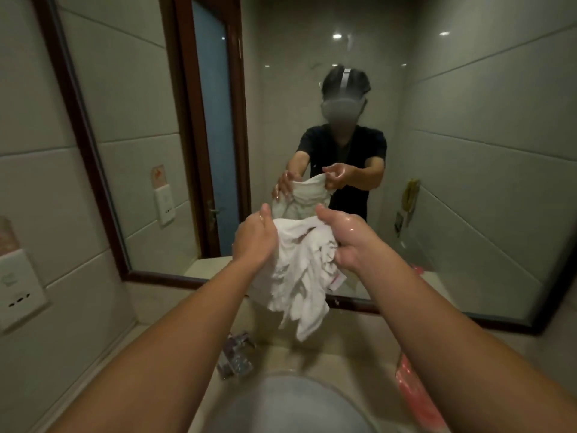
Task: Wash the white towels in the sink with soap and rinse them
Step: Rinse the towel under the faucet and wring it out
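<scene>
A broad wall mirror with a dark wooden frame fills the wall beyond the grip, and in it a person in a dark short-sleeved top repeats the same hold from the far side. Straight beneath the grip lies the round pale basin of the sink, set in a beige stone counter that spreads out under both forearms. The task's own thing, a wet, crumpled white terry towel, is held up in the air between the two hands, well above the basin; its loose folds hang down below the grip and end short of the counter. The left hand has its fingers wrapped round the towel's left upper edge, thumb raised above the cloth. The right hand, glistening wet, clutches the bunched right side, fingers curled into the fabric and thumb lying along the top. Both hands hold the cloth firmly, neither one spread. Below and to the right of the grip, a pink plastic bag or wrapper lies on the counter, partly hidden by the right forearm. Below and to the left of the grip, the chrome faucet stands at the basin's back rim, blurred. Far left of the grip, a white wall socket plate sits on the grey tiles.
</scene>
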Motion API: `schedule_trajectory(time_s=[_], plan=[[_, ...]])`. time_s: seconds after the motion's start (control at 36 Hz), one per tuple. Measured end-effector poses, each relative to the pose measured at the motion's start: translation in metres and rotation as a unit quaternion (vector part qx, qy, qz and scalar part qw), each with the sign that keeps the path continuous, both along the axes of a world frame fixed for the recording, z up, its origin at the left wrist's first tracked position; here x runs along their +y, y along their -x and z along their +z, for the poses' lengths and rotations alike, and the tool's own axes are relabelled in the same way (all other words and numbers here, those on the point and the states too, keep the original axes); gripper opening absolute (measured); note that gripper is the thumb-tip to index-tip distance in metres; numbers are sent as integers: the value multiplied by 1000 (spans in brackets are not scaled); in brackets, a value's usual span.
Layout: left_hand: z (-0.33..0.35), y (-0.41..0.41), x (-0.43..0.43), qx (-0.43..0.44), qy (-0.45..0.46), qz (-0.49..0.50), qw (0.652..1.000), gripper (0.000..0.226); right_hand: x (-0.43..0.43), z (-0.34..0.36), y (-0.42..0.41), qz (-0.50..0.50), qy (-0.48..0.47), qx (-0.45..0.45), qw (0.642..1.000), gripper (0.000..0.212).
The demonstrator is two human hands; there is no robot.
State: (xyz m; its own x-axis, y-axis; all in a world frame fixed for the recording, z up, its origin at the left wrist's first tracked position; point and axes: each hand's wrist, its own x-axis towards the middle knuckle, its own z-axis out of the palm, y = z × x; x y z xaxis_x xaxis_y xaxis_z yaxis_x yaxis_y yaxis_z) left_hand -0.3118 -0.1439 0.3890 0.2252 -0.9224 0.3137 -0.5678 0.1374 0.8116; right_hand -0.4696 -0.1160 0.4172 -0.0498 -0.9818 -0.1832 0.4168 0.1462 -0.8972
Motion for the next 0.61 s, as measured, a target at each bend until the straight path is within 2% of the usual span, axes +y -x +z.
schedule_trajectory(time_s=[0.08,0.22,0.31,0.39,0.44,0.47,0.61], plan=[[6,11,-2,40,-6,-36,999,69,-27,8,0,-3,-7,-69,998,40],[4,25,8,151,42,-120,980,79,-68,24,2,-29,12,-114,993,42],[-6,22,14,119,118,-134,977,77,-81,27,1,-49,17,-127,991,51],[-15,21,18,60,171,-128,975,54,-91,23,2,-81,17,-125,989,43],[-19,25,21,43,164,-127,977,39,-90,18,1,-86,21,-129,988,49],[-20,28,22,48,156,-125,979,39,-88,16,-1,-87,21,-129,988,53],[-4,35,29,182,67,-125,973,58,-86,5,5,-104,18,-117,987,48]])
